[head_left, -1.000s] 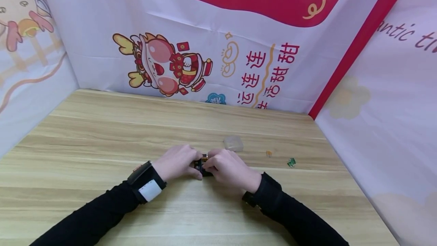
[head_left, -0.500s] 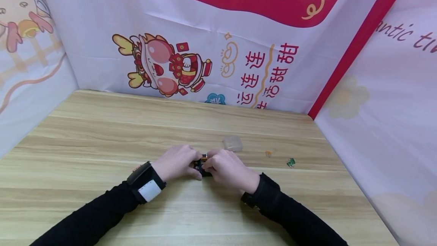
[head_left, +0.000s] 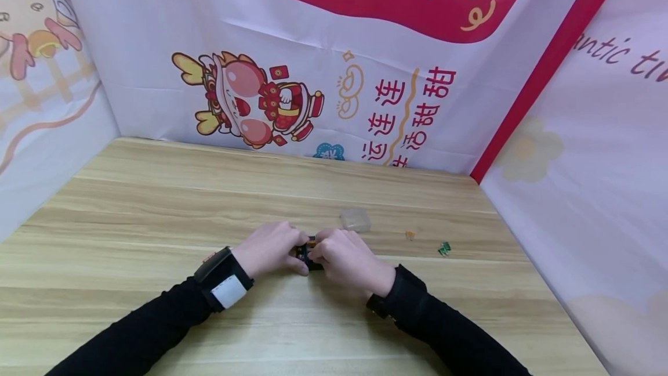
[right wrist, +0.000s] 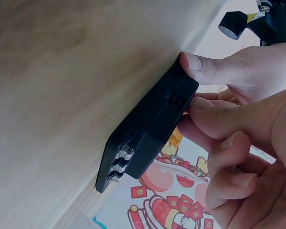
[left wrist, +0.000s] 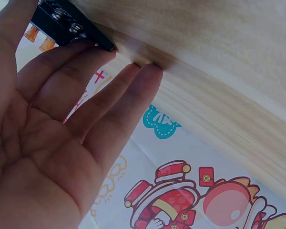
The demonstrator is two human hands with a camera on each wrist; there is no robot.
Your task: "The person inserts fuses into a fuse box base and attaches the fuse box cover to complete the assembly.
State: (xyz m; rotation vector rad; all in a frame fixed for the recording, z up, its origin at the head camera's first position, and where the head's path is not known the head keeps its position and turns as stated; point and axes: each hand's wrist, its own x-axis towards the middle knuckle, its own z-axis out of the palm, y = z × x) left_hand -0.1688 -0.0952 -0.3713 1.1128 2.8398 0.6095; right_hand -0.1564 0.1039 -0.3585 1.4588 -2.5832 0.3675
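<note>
A small black fuse block (right wrist: 155,124) with metal screw terminals sits on the table between both hands. My left hand (head_left: 271,245) grips it, the thumb on its near edge and fingertips at its far edge. Over the block, my right hand (head_left: 345,255) has its thumb and index finger together, the other fingers curled. A sliver of orange shows at these fingertips in the right wrist view, where an orange blade fuse is mostly hidden. More orange blade fuses (left wrist: 46,44) stick out of the block in the left wrist view.
A clear plastic cover (head_left: 356,220) lies just behind the right hand. Farther right on the wooden table (head_left: 172,202) are a loose orange fuse (head_left: 410,235) and some green fuses (head_left: 444,248). Printed cloth walls (head_left: 334,33) border the table at the back and sides.
Both hands stay at the fuse block, which has not moved. Only a very slight shift of the right hand shows.
</note>
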